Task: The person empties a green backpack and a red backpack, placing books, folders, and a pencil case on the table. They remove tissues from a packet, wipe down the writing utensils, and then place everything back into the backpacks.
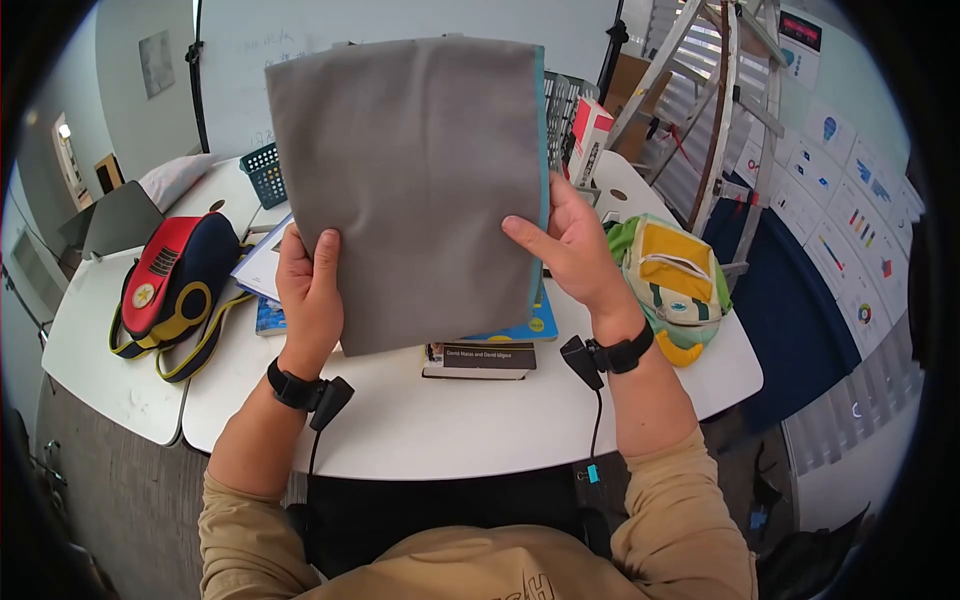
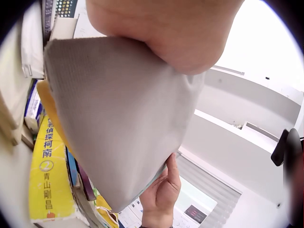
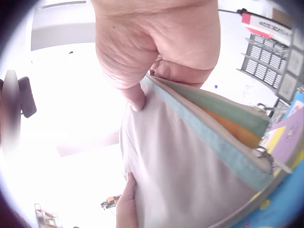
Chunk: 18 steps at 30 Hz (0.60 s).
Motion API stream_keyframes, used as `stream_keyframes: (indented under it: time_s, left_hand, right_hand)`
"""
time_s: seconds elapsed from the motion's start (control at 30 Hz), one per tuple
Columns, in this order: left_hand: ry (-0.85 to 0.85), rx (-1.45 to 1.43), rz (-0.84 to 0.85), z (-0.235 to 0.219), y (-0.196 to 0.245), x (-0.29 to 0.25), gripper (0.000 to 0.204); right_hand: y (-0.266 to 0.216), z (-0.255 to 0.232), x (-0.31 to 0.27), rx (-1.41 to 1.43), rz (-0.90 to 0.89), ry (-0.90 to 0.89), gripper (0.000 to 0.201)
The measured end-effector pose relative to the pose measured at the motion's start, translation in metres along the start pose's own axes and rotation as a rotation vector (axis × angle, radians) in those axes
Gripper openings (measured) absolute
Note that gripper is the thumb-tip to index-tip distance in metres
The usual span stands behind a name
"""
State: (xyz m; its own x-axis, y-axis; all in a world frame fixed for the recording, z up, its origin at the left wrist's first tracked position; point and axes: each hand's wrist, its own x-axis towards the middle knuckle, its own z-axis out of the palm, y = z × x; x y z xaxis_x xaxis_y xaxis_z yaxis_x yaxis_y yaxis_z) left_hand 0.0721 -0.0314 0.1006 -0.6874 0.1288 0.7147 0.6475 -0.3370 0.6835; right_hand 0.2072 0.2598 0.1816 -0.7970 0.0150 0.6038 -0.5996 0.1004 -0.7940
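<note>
A flat grey fabric document bag with teal edging is held upright over the table. My left hand grips its lower left edge, thumb on the near face and fingers behind. On the opposite edge, my right hand pinches the teal border between thumb and fingers. Along that side, the right wrist view shows layered green and orange strips and metal zip pulls. The bag's far face is hidden in the head view.
Under the bag lie a thick dark-covered book and other books. A red and navy bag sits on the left, a green and yellow backpack on the right. Behind are a dark basket, a whiteboard and a stepladder.
</note>
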Motion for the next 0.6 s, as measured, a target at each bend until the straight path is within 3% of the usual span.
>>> stream_keyframes:
  time_s: [0.17, 0.23, 0.37, 0.57, 0.6]
  left_hand:
    - [0.113, 0.055, 0.100, -0.001, 0.003, 0.001, 0.026]
    - [0.123, 0.019, 0.174, -0.003, -0.001, 0.001, 0.026]
    - [0.123, 0.086, 0.138, -0.007, 0.000, 0.001, 0.026]
    - [0.052, -0.019, -0.002, -0.008, 0.002, -0.003, 0.031]
    - [0.081, 0.000, 0.037, -0.002, 0.006, -0.001, 0.032]
  right_hand:
    - [-0.007, 0.013, 0.012, -0.080, -0.112, -0.019, 0.058]
    - [-0.008, 0.012, 0.012, -0.192, -0.028, -0.052, 0.057]
    - [-0.001, 0.028, 0.003, -0.271, 0.052, 0.011, 0.052]
    - [0.017, 0.037, -0.008, -0.333, -0.037, 0.114, 0.050]
    - [0.018, 0.036, -0.008, -0.344, -0.044, 0.117, 0.050]
